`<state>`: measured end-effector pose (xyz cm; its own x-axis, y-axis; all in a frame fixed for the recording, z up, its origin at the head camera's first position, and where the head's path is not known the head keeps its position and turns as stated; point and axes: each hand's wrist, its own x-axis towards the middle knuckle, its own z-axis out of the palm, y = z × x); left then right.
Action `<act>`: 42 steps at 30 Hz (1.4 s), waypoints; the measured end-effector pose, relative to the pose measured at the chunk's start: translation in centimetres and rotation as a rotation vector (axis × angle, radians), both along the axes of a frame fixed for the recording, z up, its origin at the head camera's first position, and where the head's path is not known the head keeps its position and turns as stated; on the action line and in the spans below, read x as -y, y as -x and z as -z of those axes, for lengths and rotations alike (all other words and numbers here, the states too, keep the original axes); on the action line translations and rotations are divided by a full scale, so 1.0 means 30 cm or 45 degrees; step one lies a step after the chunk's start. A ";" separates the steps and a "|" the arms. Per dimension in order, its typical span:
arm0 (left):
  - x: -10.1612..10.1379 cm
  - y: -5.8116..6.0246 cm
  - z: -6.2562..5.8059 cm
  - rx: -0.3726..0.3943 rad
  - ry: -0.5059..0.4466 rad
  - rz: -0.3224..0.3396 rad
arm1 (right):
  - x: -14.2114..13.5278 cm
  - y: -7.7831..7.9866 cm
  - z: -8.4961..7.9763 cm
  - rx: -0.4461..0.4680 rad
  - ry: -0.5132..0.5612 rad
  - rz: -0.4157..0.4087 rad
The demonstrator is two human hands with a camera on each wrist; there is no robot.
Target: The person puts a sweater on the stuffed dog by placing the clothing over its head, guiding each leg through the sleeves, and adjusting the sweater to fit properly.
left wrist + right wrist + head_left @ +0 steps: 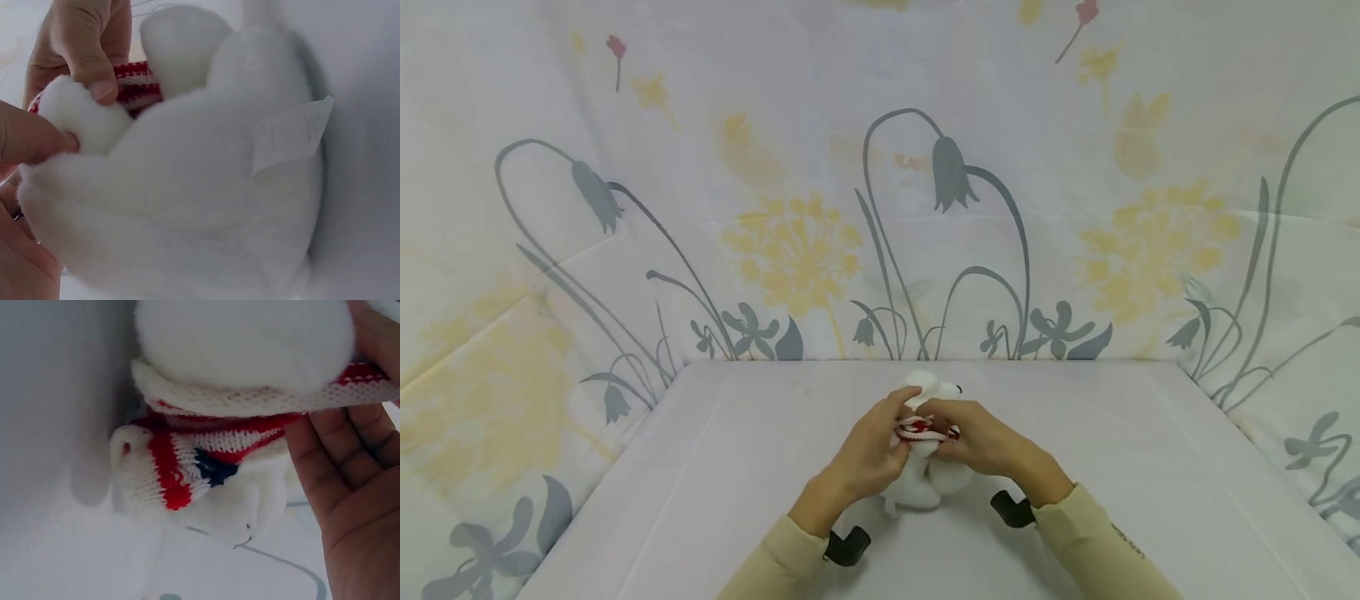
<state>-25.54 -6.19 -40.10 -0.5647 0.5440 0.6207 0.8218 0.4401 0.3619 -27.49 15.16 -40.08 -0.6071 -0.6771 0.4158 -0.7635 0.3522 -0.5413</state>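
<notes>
A white plush toy sits upright on the white surface between my hands. Around its upper part is a red, white and navy knitted garment. My left hand grips the toy from the left; its thumb presses into a white furry limb. From the right, my right hand pinches the garment's knitted edge, and its thumb lies against the red and white knit in the left wrist view. Part of the garment is hidden behind fingers and fur. A white label sticks out from the toy's body.
The white tabletop spreads around the toy. Behind it and at both sides hangs a flower-printed cloth. Black wrist pieces stick out beside the beige sleeves.
</notes>
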 end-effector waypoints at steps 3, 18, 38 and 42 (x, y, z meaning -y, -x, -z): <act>0.003 -0.002 -0.002 0.007 0.022 0.020 | 0.002 0.000 -0.003 -0.021 0.040 -0.012; 0.010 -0.006 -0.015 -0.076 -0.018 0.027 | 0.036 -0.017 -0.010 0.033 0.097 0.041; 0.017 -0.004 -0.033 0.010 -0.120 0.188 | 0.043 -0.065 -0.071 0.111 0.238 -0.060; 0.012 -0.004 -0.030 0.016 -0.110 0.208 | 0.034 -0.050 -0.051 0.211 0.196 -0.050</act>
<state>-25.43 -6.56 -39.19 -0.4811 0.5741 0.6626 0.8750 0.2676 0.4035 -26.00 14.15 -38.56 -0.6502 -0.6376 0.4132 -0.6714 0.2275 -0.7054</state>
